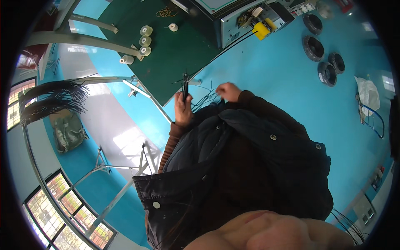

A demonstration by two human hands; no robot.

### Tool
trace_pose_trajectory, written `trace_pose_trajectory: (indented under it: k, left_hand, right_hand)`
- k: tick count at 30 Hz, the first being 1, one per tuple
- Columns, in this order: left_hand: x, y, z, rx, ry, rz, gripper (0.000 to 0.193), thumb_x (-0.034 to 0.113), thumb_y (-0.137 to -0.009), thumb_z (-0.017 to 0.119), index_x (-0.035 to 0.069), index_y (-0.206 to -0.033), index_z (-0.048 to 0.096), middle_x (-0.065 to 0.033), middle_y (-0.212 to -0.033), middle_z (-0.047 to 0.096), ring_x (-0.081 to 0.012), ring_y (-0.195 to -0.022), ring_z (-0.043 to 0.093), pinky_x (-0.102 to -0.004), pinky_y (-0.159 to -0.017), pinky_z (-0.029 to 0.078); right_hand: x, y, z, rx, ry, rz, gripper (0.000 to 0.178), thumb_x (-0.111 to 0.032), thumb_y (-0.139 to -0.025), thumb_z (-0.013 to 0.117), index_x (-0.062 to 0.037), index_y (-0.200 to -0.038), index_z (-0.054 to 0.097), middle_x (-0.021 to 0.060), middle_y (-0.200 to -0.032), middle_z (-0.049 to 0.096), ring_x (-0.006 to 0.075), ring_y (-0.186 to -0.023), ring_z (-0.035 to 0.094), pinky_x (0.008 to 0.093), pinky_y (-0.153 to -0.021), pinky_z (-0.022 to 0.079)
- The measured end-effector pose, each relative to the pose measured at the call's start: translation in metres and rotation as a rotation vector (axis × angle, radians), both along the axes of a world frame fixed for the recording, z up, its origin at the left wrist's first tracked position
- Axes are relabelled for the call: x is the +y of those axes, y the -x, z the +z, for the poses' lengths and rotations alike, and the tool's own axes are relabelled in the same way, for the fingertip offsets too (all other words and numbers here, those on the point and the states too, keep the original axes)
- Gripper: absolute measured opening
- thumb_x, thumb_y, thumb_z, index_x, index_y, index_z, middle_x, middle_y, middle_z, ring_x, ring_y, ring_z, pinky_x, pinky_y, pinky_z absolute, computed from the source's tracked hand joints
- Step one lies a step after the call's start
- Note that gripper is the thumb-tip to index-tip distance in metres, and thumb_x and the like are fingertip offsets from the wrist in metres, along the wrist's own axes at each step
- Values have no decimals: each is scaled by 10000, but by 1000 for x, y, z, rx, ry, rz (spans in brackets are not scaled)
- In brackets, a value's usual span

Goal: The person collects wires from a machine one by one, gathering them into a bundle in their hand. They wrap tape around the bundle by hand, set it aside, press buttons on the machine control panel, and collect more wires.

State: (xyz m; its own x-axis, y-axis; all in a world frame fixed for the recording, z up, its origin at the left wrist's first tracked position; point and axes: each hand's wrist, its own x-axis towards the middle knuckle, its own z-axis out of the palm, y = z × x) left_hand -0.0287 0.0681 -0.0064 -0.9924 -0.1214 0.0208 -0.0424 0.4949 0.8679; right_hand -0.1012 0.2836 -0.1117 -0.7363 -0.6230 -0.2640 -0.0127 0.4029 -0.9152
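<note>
Black slender object (186, 88), kind unclear, held in narrow grip of left hand (182, 110) near green tabletop (179, 54); right hand (229, 92) curled near thin wires (203, 100), grip contents unclear.

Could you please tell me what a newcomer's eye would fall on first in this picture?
Probably the bright yellow block at the top, right of centre, vivid against the blue floor. Next might come the bushy bunch of black wires at the far left and the four dark coils at upper right. Near the centre, the left hand grips a slim dark object.
</note>
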Motion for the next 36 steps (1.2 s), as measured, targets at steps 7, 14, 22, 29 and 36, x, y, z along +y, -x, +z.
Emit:
trace_pose_trajectory:
  k: [7, 14, 22, 29, 36]
  left_hand:
    - [0, -23, -5, -25, -122, 164, 169, 128, -905, 443, -15, -821, 476, -84, -641, 525, -157, -577, 518, -285, -557, 428]
    - [8, -31, -22, -117, -219, 131, 245, 242, -901, 492, -1, -937, 502, -32, -606, 499, -95, -490, 436, -253, -458, 363]
    - [2, -20, -7, -521, -533, 197, 301, 232, -891, 520, -48, -1002, 526, 19, -528, 427, -64, -383, 393, -238, -357, 308]
    - [-7, -49, -8, -415, -418, 352, 302, 255, -925, 448, -16, -998, 559, 8, -501, 438, -73, -371, 421, -232, -354, 338]
    - [3, -76, -29, 37, 376, 202, 267, 202, -900, 474, 3, -1057, 557, -126, -577, 575, -220, -487, 589, -352, -501, 452]
  right_hand:
    - [39, 72, 48, -419, 596, -812, 379, -201, -816, 533, -95, -1171, 451, 80, -1129, 539, 189, -979, 520, 368, -819, 402]
    - [34, 98, 76, -538, 873, -797, 267, -262, -861, 509, -97, -1071, 525, 102, -1061, 577, 201, -957, 543, 364, -812, 403]
    - [20, 89, 67, -466, 774, -804, 257, -290, -843, 533, -64, -959, 565, 51, -883, 615, 146, -812, 576, 289, -709, 441]
    - [3, 78, 64, -516, 622, -763, 225, -284, -829, 550, -78, -911, 584, 11, -845, 611, 111, -769, 574, 261, -637, 441]
    - [12, 86, 59, -307, 502, -790, 197, -269, -832, 524, -82, -863, 578, 3, -840, 603, 111, -680, 575, 230, -548, 433]
